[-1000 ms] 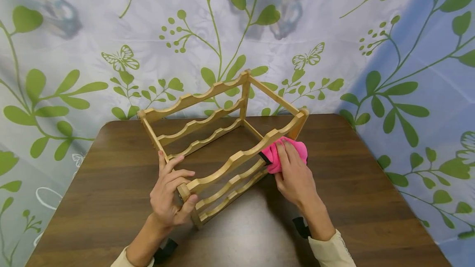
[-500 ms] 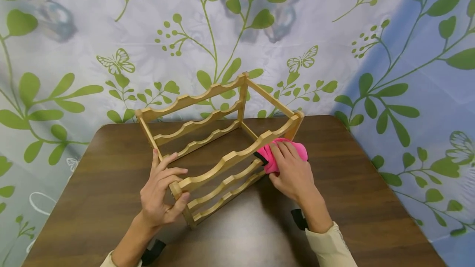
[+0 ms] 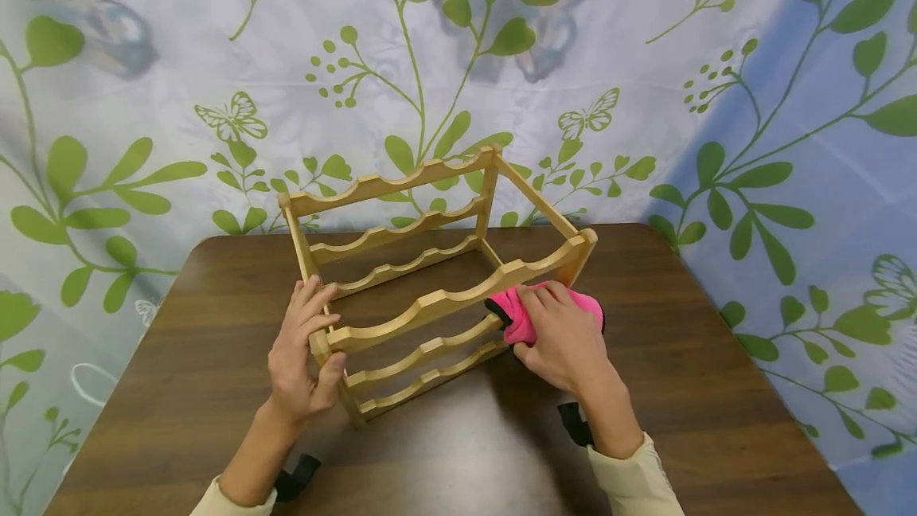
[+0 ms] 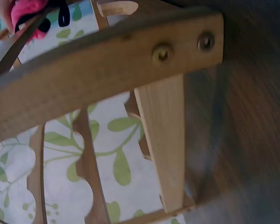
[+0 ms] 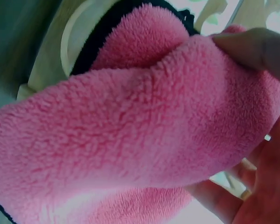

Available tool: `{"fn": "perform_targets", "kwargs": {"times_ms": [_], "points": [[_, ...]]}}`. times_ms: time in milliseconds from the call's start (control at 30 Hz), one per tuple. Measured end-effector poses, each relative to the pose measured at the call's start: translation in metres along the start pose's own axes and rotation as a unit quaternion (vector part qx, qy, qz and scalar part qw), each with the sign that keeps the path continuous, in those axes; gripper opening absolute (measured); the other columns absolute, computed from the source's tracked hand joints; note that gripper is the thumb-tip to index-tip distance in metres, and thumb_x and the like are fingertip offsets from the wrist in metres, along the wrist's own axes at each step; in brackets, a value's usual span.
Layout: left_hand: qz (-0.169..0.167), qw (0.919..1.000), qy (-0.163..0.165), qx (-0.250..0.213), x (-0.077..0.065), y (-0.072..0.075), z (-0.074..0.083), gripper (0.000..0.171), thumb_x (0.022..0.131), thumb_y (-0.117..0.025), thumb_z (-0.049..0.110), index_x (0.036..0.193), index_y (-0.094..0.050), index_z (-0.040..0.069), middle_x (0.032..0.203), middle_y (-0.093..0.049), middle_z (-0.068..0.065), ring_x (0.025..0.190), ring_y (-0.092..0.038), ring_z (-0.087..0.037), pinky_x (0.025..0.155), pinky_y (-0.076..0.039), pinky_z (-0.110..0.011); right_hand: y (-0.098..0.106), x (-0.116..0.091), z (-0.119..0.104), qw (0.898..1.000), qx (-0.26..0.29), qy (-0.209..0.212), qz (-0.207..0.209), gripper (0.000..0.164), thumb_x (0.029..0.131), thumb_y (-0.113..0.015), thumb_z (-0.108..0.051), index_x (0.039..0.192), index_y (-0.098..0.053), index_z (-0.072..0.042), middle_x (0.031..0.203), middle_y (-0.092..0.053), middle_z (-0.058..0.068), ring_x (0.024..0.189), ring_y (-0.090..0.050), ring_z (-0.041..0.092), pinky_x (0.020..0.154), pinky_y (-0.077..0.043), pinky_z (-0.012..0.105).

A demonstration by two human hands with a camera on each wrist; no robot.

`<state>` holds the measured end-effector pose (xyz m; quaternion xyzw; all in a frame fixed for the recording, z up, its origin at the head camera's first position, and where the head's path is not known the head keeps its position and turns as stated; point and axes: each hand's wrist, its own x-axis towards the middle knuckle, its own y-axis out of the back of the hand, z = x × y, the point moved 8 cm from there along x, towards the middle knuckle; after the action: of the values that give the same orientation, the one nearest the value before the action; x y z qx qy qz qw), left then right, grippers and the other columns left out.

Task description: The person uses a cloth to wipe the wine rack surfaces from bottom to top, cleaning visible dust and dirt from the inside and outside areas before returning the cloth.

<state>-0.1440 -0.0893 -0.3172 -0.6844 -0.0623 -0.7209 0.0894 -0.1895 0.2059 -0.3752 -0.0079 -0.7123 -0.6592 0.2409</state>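
Note:
A light wooden wine rack with scalloped rails stands tilted on the table. At its near left corner, my left hand holds the end frame, thumb on the near side and fingers over the far side. My right hand grips a folded pink plush cloth with black edging, against the rack's near right part below the top rail. Seen from the right wrist, the cloth fills most of the view, with thumb and fingers around its edge. In the left wrist view, a bar of the rack shows two screw heads.
The brown wooden table extends around the rack on all sides. Behind it hangs a pale backdrop printed with green leaves and butterflies. Dark straps show beside both wrists.
The rack has turned slightly, its near left corner moving left and away together with my left hand. My right hand and the cloth have shifted a little nearer.

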Motion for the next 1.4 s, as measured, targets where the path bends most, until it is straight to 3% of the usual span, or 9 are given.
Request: {"fn": "perform_targets", "kwargs": {"times_ms": [333,433,567,667,767,933,1133,1233,1400], "points": [[0.045,0.9906,0.108,0.071,-0.017,0.013,-0.018,0.057,0.105,-0.046,0.028,0.108,-0.048,-0.028,0.129,-0.046,-0.045,0.125,-0.053,-0.034,0.108,-0.038,-0.035,0.004,-0.015,-0.019,0.999,-0.014,-0.008,0.029,0.067,0.071,-0.075,-0.030,0.130,-0.059,-0.004,0.116,-0.067,0.011,0.111,-0.054,0.029,0.084,-0.053,0.045],[0.065,0.9863,0.134,0.071,-0.025,0.016,-0.024,0.062,0.104,-0.048,0.036,0.104,-0.049,-0.026,0.127,-0.046,-0.046,0.079,-0.065,-0.014,0.077,-0.050,-0.017,0.005,-0.017,-0.023,0.999,-0.017,-0.007,0.035,0.067,0.070,-0.076,-0.029,0.130,-0.059,-0.004,0.115,-0.067,0.011,0.111,-0.054,0.029,0.083,-0.054,0.044],[0.075,0.9848,0.143,0.065,-0.029,0.019,-0.032,0.067,0.100,-0.055,0.044,0.101,-0.051,-0.023,0.124,-0.051,-0.044,0.046,-0.044,-0.006,0.045,-0.023,-0.014,0.006,-0.022,-0.026,0.999,-0.021,-0.010,0.036,0.066,0.069,-0.078,-0.029,0.128,-0.060,-0.005,0.114,-0.067,0.010,0.111,-0.054,0.028,0.082,-0.055,0.044],[0.068,0.9858,0.140,0.063,-0.028,0.020,-0.037,0.066,0.099,-0.056,0.044,0.101,-0.052,-0.022,0.123,-0.054,-0.041,0.087,-0.070,-0.023,0.065,-0.049,-0.014,0.009,-0.027,-0.031,0.999,-0.029,-0.014,0.037,0.064,0.068,-0.079,-0.030,0.125,-0.062,-0.005,0.111,-0.068,0.011,0.109,-0.055,0.029,0.076,-0.057,0.044],[0.063,0.9870,0.136,0.059,-0.026,0.020,-0.041,0.065,0.100,-0.053,0.042,0.101,-0.052,-0.023,0.123,-0.055,-0.040,0.124,-0.055,-0.036,0.099,-0.047,-0.031,0.010,-0.033,-0.036,0.998,-0.038,-0.016,0.044,0.063,0.067,-0.080,-0.030,0.122,-0.062,-0.005,0.107,-0.068,0.012,0.107,-0.056,0.030,0.069,-0.058,0.045],[0.065,0.9879,0.132,0.048,-0.025,0.020,-0.043,0.065,0.102,-0.050,0.041,0.102,-0.051,-0.024,0.120,-0.054,-0.043,0.124,-0.055,-0.035,0.105,-0.042,-0.039,0.013,-0.038,-0.043,0.996,-0.032,-0.032,0.074,0.060,0.064,-0.081,-0.026,0.118,-0.063,-0.005,0.104,-0.068,0.012,0.105,-0.056,0.031,0.057,-0.058,0.046],[0.073,0.9885,0.125,0.044,-0.024,0.022,-0.042,0.063,0.102,-0.051,0.039,0.099,-0.051,-0.024,0.119,-0.056,-0.042,0.123,-0.056,-0.036,0.104,-0.043,-0.039,0.015,-0.045,-0.054,0.988,0.055,-0.058,0.133,0.067,0.063,-0.086,-0.018,0.123,-0.061,-0.005,0.112,-0.065,0.013,0.111,-0.057,0.032,0.060,-0.058,0.051],[0.081,0.9883,0.124,0.038,-0.023,0.023,-0.041,0.063,0.102,-0.052,0.039,0.097,-0.051,-0.024,0.118,-0.056,-0.042,0.122,-0.056,-0.035,0.104,-0.043,-0.039,0.022,-0.049,-0.077,0.976,0.101,-0.004,0.194,0.063,0.068,-0.084,-0.019,0.126,-0.061,-0.005,0.116,-0.064,0.014,0.109,-0.059,0.033,0.070,-0.058,0.050],[0.091,0.9880,0.122,0.030,-0.020,0.023,-0.038,0.063,0.102,-0.054,0.038,0.096,-0.052,-0.025,0.118,-0.057,-0.041,0.121,-0.058,-0.034,0.103,-0.044,-0.038,0.022,-0.049,-0.143,0.941,0.155,0.197,0.227,0.048,0.087,-0.072,-0.035,0.124,-0.062,-0.005,0.116,-0.062,0.011,0.105,-0.061,0.028,0.092,-0.052,0.039]]}}
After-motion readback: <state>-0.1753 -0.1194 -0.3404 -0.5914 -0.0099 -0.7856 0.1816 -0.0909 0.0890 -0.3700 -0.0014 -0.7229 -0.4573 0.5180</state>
